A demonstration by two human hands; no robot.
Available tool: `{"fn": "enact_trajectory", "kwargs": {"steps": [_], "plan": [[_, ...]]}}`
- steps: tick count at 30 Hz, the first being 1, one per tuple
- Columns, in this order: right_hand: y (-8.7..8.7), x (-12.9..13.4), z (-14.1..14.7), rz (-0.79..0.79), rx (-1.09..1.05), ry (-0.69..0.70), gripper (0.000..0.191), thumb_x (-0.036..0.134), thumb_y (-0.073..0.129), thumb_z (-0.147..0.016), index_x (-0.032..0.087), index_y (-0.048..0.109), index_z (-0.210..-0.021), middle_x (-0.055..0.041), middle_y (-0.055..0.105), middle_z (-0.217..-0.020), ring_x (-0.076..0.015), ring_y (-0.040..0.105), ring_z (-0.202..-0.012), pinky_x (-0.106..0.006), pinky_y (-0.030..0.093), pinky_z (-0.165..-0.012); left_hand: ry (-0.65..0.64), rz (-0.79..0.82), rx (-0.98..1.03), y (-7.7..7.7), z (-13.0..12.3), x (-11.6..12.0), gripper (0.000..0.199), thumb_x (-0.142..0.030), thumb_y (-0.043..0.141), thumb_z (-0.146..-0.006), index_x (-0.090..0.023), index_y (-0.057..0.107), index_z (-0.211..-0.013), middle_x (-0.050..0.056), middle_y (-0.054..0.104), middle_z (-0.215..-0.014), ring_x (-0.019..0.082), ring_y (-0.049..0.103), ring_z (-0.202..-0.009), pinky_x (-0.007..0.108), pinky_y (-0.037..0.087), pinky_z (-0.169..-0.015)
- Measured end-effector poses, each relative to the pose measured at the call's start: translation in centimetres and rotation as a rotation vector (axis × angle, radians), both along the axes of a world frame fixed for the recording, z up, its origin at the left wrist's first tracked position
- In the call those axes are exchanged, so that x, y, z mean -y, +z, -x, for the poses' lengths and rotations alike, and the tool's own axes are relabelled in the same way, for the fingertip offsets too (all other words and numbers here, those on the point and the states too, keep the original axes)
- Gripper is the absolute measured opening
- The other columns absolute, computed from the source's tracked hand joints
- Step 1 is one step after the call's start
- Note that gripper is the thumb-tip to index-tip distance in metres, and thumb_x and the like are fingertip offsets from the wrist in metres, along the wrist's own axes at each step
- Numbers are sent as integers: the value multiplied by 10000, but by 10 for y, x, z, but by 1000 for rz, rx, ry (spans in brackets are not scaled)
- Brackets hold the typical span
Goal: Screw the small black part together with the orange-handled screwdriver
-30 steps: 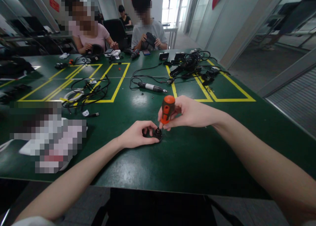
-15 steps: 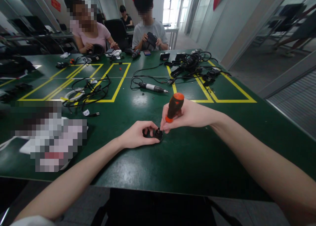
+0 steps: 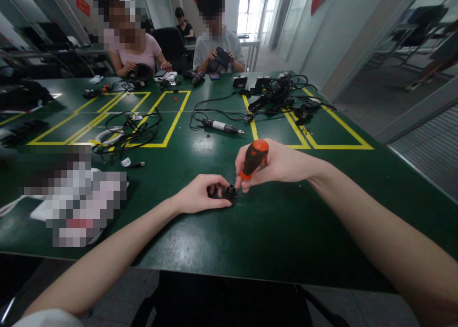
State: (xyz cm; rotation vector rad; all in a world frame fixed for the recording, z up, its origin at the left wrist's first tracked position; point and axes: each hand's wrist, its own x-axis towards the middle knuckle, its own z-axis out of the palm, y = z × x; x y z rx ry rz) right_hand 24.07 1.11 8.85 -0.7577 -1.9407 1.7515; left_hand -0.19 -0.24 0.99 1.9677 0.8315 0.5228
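Small black part held on the green table

Left fingers point(image 3: 214, 200) pinch the black part point(image 3: 231, 193) on the green table point(image 3: 200, 243). At its two o'clock, right fingers point(image 3: 243, 181) grip an orange-and-black screwdriver point(image 3: 255, 158).

Left forearm point(image 3: 121, 250) enters from lower left, slanting up and inward; left wrist point(image 3: 174, 204) nearly straight. Left hand point(image 3: 196, 193) low, thumb point(image 3: 220, 203) and index finger point(image 3: 217, 178) arched into a C. Right forearm point(image 3: 372, 227) comes in from lower right; right wrist point(image 3: 317, 168) bent. Right hand point(image 3: 266, 167) points inward, fingers curled in a grip, fingertips near those of the left.
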Motion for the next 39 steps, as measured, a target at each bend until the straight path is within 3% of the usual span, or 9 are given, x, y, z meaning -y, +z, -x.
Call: {"fn": "enact_trajectory", "kwargs": {"steps": [6,12,17,27,33,35,39], "plan": [[-2,-1,-1,2,-18,46,206,191,869,-768,133,716,-893,-45,796,-910,-165,761,-789,-337,636,-818,-12,-24,8,-2,0,-1,282,-326,818,-802,-143,715,-991,-25,639,-760,108,562,-670,227,422,-637],[-5,-3,-2,34,-53,90,175,196,829,-829,126,708,-933,-50,782,-915,-139,764,-724,-270,639,-730,-7,-23,10,-3,0,0,297,-329,813,-811,-146,712,-1023,-18,648,-766,119,580,-682,234,432,-645],[-5,-3,-2,55,-45,107,198,247,817,-857,127,686,-945,-56,775,-926,-149,764,-752,-309,651,-763,3,-28,-10,-2,0,0,295,-347,812,-806,-154,718,-1008,-6,673,-789,124,588,-690,239,434,-644],[-7,-2,3,51,-53,50,285,254,876,-786,152,634,-896,-7,755,-830,-133,731,-698,-278,619,-714,-8,-12,-14,2,-1,0,270,-338,813,-805,-147,717,-970,-8,665,-780,117,575,-683,233,439,-641],[-4,-6,-1,-179,48,63,221,269,915,-720,157,736,-786,-29,774,-875,-165,722,-818,-304,613,-794,1,-15,-26,0,0,0,290,-366,813,-801,-152,721,-972,-15,653,-748,121,569,-675,236,434,-641],[-2,-6,-2,-215,66,66,214,265,920,-708,155,747,-770,-20,763,-843,-152,707,-781,-278,606,-753,2,-16,-28,0,0,0,292,-368,812,-801,-152,721,-976,-11,658,-753,124,571,-679,239,432,-641],[-1,-4,-2,-113,85,57,181,252,872,-756,132,758,-828,-13,747,-780,-111,670,-624,-218,573,-582,-3,-23,-14,-1,0,-1,285,-351,817,-800,-155,726,-987,-11,667,-762,126,584,-686,242,435,-647]]}}
